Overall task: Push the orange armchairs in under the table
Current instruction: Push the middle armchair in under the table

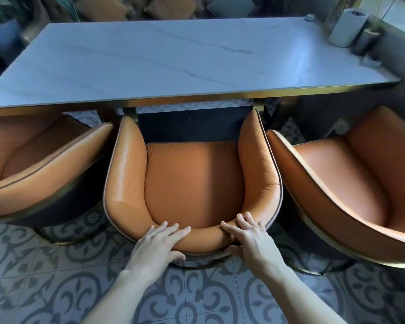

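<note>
Orange leather fills the middle armchair (192,174). The left hand (160,244) and right hand (248,239) grip its back rim tight. Next, push it away from the grip, under the surface (173,66).

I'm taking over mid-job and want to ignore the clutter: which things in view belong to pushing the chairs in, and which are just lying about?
Part of the job:
- middle armchair, gripped at its backrest by the left hand and right hand
- left armchair
- right armchair
- table

Just lying about:
- white cylinder at the table's far right corner
- cushions beyond the table
</note>
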Motion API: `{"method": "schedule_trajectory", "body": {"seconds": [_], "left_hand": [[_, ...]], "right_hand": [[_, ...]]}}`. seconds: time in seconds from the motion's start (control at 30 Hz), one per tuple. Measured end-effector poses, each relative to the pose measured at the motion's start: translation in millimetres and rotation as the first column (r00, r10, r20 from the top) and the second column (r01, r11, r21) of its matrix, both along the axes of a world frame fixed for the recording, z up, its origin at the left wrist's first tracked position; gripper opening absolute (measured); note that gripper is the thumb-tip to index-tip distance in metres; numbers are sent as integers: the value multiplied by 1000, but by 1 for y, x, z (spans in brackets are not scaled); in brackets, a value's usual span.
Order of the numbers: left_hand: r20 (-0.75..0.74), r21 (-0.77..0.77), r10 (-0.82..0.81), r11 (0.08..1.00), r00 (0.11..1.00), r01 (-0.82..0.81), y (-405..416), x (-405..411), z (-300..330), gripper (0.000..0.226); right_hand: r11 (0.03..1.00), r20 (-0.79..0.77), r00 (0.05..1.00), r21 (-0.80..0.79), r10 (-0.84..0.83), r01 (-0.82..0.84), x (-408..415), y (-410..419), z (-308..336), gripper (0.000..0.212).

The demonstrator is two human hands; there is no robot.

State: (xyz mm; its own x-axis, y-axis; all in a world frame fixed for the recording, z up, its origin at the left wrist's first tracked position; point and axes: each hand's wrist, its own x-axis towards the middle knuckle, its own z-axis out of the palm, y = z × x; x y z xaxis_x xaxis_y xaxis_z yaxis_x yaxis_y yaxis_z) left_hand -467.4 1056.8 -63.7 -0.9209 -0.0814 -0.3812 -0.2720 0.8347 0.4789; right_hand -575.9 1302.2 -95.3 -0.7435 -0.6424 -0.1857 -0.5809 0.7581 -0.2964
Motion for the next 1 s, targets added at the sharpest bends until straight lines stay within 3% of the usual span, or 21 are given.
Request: {"method": "schedule_trajectory", "body": {"seconds": [0.03, 0.1, 0.8, 1.0], "left_hand": [[-29, -99, -47, 994, 998, 44, -1, -1, 0, 67], [-33, -157, -71, 985, 997, 64, -5, -2, -1, 67], [-76, -133, -73, 989, 994, 62, -43, -107, -13, 69], [-64, -160, -66, 986, 996, 55, -39, -105, -11, 69]], "right_hand": [[1000, 34, 999, -3, -5, 5, -1, -1, 0, 61], [1000, 64, 998, 14, -28, 28, -5, -5, 2, 61], [998, 188, 981, 47, -56, 48, -119, -42, 18, 65], [989, 65, 993, 118, -99, 91, -96, -45, 25, 70]]}}
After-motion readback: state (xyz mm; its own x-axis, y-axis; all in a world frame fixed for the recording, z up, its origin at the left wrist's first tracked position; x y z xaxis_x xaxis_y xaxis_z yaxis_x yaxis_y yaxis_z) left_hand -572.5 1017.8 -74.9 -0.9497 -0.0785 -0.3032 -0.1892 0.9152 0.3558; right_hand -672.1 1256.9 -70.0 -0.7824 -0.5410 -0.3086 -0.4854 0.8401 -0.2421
